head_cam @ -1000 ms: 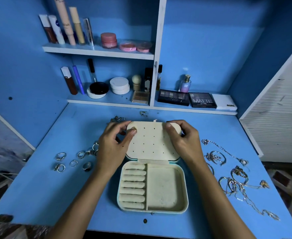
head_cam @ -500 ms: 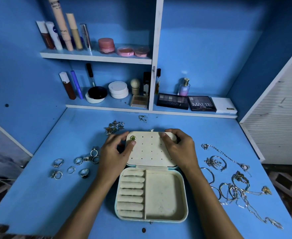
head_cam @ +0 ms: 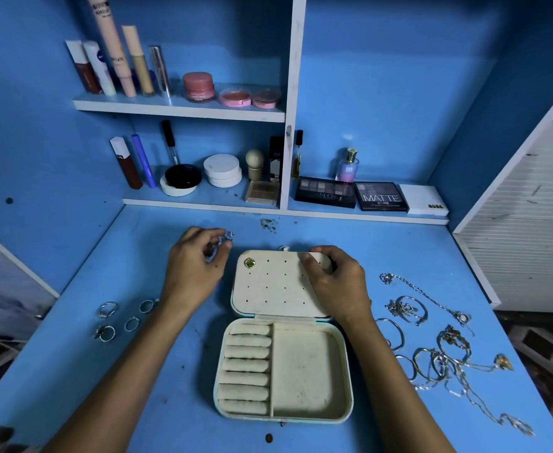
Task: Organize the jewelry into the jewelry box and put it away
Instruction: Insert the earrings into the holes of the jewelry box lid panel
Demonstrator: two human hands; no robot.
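Note:
A cream jewelry box [head_cam: 307, 371] lies open on the blue desk, its perforated lid [head_cam: 275, 286] flat behind the tray. A green-stone earring [head_cam: 250, 263] sits in the lid's top left hole. My right hand [head_cam: 333, 282] rests on the lid's far right corner, fingers curled over its edge. My left hand [head_cam: 193, 266] is left of the lid, its fingertips pinching at a small pile of silver earrings [head_cam: 226, 238]. Several rings [head_cam: 118, 318] lie to the left. Necklaces and bangles [head_cam: 431, 338] lie to the right.
Two shelves [head_cam: 203, 201] behind the desk hold cosmetics, compacts, a perfume bottle [head_cam: 347, 165] and eyeshadow palettes [head_cam: 353, 194]. A few tiny pieces [head_cam: 268, 223] lie near the shelf edge. A white slatted panel [head_cam: 529, 223] stands at the right.
My left hand left the lid's top left corner and moved back-left to the earring pile. The green earring stays in the lid. My right hand stays on the lid.

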